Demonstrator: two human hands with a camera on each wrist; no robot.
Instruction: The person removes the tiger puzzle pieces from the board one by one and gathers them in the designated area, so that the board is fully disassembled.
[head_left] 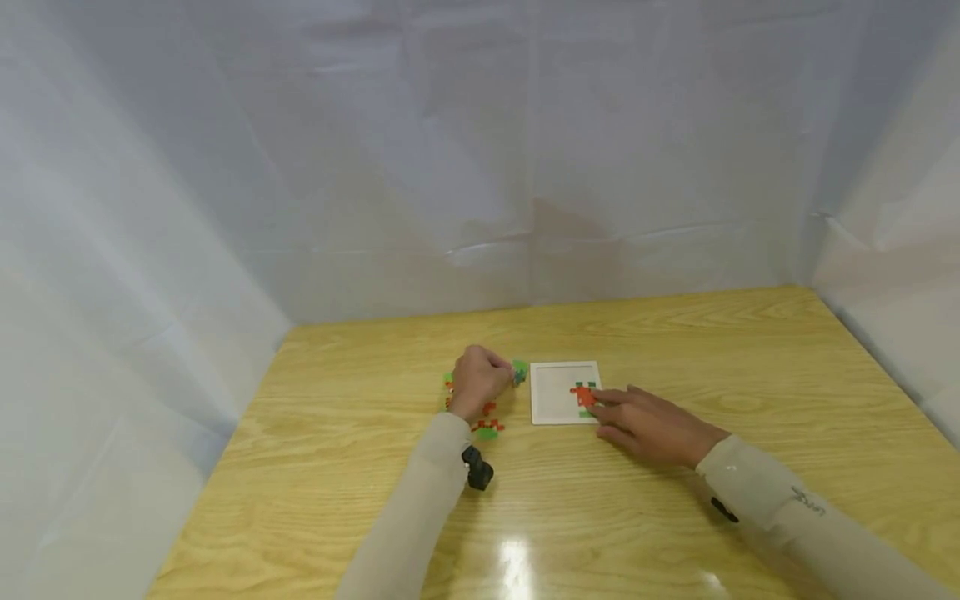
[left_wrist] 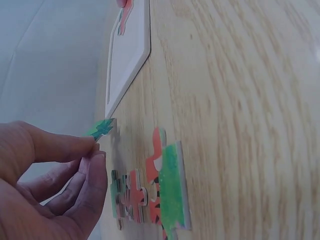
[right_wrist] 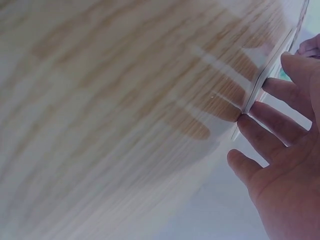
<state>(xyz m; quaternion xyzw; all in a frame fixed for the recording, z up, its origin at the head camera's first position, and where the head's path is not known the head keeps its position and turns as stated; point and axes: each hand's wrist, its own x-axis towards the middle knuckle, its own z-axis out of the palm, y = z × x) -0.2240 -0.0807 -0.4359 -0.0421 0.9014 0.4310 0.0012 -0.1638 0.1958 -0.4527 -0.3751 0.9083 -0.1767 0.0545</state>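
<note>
My left hand [head_left: 477, 382] pinches a green jigsaw piece [left_wrist: 102, 128] between thumb and fingertips, just left of a white puzzle tray [head_left: 551, 393]. Several red and green jigsaw pieces [left_wrist: 173, 187] lie loose on the table beneath and beside that hand. Inside the tray, by its right side, sit red and green pieces [head_left: 584, 397]. My right hand [head_left: 656, 423] reaches over the tray's right edge, its extended fingers touching those pieces. From the right wrist, the fingers [right_wrist: 262, 137] show spread along the tray's edge.
The wooden table [head_left: 645, 533] runs back to a pale hanging sheet [head_left: 420, 167], and similar sheets stand at the left and right. A small black device [head_left: 477, 468] is strapped at the left wrist.
</note>
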